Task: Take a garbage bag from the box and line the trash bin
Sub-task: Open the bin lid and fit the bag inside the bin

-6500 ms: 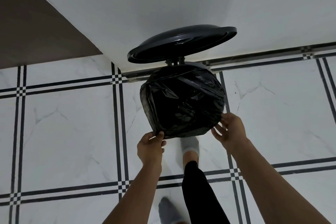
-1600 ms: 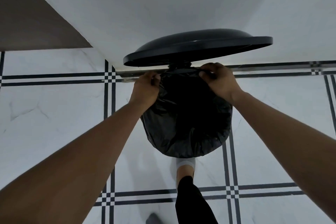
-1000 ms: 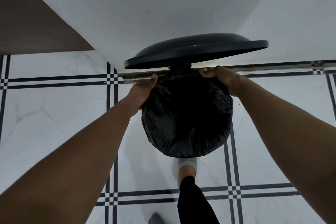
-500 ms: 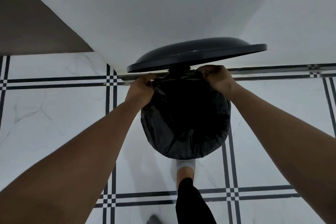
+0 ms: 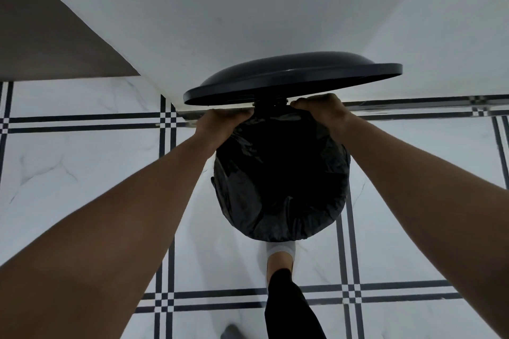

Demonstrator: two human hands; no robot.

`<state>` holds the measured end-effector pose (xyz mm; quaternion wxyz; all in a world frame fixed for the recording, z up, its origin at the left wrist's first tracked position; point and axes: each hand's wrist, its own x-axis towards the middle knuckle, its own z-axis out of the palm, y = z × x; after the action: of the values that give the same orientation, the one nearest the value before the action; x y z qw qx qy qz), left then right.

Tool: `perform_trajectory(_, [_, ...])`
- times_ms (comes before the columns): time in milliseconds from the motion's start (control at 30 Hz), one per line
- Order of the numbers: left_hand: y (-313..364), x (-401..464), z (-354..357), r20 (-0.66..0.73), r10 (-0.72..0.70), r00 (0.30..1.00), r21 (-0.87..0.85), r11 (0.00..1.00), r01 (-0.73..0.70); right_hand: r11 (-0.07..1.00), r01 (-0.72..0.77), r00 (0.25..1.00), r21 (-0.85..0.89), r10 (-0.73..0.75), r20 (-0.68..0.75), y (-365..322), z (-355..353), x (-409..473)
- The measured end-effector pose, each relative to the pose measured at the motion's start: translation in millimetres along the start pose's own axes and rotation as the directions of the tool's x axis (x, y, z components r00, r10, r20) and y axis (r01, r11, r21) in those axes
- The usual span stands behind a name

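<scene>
A black garbage bag (image 5: 281,187) covers the mouth and sides of a round pedal bin standing on the floor against the wall. The bin's dark lid (image 5: 292,80) stands raised above it. My left hand (image 5: 223,125) grips the bag's edge at the far left of the rim, just under the lid. My right hand (image 5: 322,110) grips the bag's edge at the far right of the rim, beside the hinge. The bin's body is hidden under the bag. No box is in view.
My foot in a white sock (image 5: 281,253) rests at the bin's near base, where the pedal is hidden. The floor (image 5: 82,173) is white marble tile with black line bands. A white wall (image 5: 248,8) rises behind the bin; a brown surface (image 5: 41,36) is at the upper left.
Since 6.5 s ago both hands moved from the bin's near rim to its far rim under the lid. Over the last second they stay there, shifting slightly along the bag's edge.
</scene>
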<state>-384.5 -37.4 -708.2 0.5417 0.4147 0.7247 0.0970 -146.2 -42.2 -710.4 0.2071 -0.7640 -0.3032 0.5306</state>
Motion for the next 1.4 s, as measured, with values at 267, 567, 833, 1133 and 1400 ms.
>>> perform_trajectory(267, [1, 8, 4, 0.144, -0.08, 0.986, -0.342, 0.932, 0.125, 0.989, -0.121, 0.99, 0.088, 0.114, 0.078, 2, -5, 22])
perform_trajectory(567, [0, 21, 12, 0.17, -0.194, 0.966, -0.356, 0.902, 0.244, 0.983, 0.011, 0.978, 0.186, -0.049, 0.202, 9, -10, 9])
perform_trajectory(833, [-2, 24, 11, 0.186, -0.155, 0.97, -0.33, 0.92, 0.21, 0.992, 0.037, 0.987, 0.122, -0.056, 0.152, 22, -20, 1])
perform_trajectory(1133, [-24, 5, -13, 0.326, -0.049, 0.944, -0.266, 0.954, 0.141, 0.985, -0.141, 0.962, -0.095, 0.159, 0.22, 2, -22, 6])
perform_trajectory(1400, [-41, -11, 9, -0.081, 0.07, 0.994, -0.34, 0.936, -0.094, 0.987, -0.162, 0.987, 0.014, 0.162, -0.012, 12, -17, 5])
